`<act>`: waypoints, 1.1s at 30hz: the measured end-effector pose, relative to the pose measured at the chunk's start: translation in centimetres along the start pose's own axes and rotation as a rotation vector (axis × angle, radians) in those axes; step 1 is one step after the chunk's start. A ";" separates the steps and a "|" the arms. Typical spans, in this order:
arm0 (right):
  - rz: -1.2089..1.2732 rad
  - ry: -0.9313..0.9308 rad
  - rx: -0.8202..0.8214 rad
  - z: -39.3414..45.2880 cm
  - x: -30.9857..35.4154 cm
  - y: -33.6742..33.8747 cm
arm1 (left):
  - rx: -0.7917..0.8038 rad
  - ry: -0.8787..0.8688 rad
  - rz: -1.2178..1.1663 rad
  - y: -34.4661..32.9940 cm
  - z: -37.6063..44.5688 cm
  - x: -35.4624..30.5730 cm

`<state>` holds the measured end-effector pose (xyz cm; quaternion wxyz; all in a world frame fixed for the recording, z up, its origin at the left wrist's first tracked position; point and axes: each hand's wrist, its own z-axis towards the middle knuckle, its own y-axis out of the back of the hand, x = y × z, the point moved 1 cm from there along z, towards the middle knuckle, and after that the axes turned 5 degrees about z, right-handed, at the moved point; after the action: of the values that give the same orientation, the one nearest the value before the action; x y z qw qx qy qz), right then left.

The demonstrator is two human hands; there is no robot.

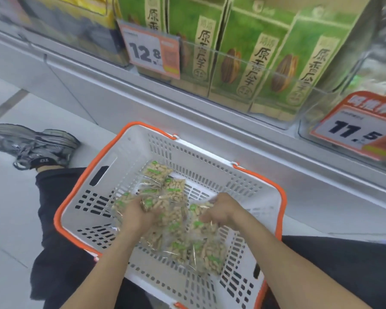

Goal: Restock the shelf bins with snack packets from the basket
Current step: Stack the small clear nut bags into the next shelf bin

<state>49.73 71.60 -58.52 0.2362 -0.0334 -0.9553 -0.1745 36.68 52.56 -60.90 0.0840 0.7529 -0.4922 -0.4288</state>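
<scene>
reaching into white basket (129,152) on floor below shelf (210,121): left hand (140,211) curled around snack packets (187,244), right hand (218,211) fingers curled on packets. remaining packets piled in basket centre.

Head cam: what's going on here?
A person crouched by a store shelf has both hands in a white basket with orange handles. The left hand grips a bunch of clear snack packets; the right hand is gathering more from the pile. Nothing has left the basket yet.
</scene>
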 end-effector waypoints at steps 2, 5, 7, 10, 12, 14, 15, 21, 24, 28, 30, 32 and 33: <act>-0.035 0.082 -0.013 -2.7 2.4 2.2 | 0.038 -0.009 -0.178 0.1 -2.0 -1.3; -0.091 0.198 -0.031 -6.7 5.7 5.1 | 0.144 -0.042 -0.323 0.1 -5.3 -3.8; -0.185 0.286 -0.047 -9.3 7.3 6.8 | 0.180 -0.103 -0.363 -0.1 -7.5 -5.7; -0.406 0.383 -0.111 -12.6 7.9 9.4 | 0.222 -0.161 -0.496 -0.7 -10.0 -8.3; -0.411 0.430 -0.116 -14.1 7.1 10.9 | 0.212 -0.210 -0.541 -0.8 -11.1 -9.8; -0.307 0.468 -0.093 -14.7 5.6 12.3 | 0.227 -0.277 -0.501 -1.2 -11.6 -10.5; -0.249 0.474 -0.080 -14.9 5.0 12.8 | 0.232 -0.297 -0.485 -1.4 -11.9 -10.7; -0.076 0.595 -0.073 -13.8 4.1 14.7 | 0.300 -0.280 -0.648 -0.9 -13.9 -13.4; -0.064 0.674 -0.027 -13.8 3.6 15.2 | 0.376 -0.375 -0.573 -0.9 -14.7 -14.3; -0.101 0.799 -0.087 -14.5 3.3 15.5 | 0.355 -0.549 -0.355 -1.8 -16.0 -16.2; -0.089 0.842 -0.139 -15.4 3.2 16.0 | 0.321 -0.610 -0.324 -1.9 -16.6 -17.3; -0.093 0.866 -0.193 -17.2 3.0 16.6 | 0.304 -0.660 -0.272 -1.5 -17.0 -18.4; -0.129 0.869 -0.215 -18.3 2.8 16.8 | 0.302 -0.690 -0.237 -1.2 -17.2 -18.9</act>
<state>57.76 80.92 -36.70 0.5993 0.0783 -0.7440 -0.2850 47.19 63.48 -40.32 -0.2484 0.6199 -0.4587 -0.5862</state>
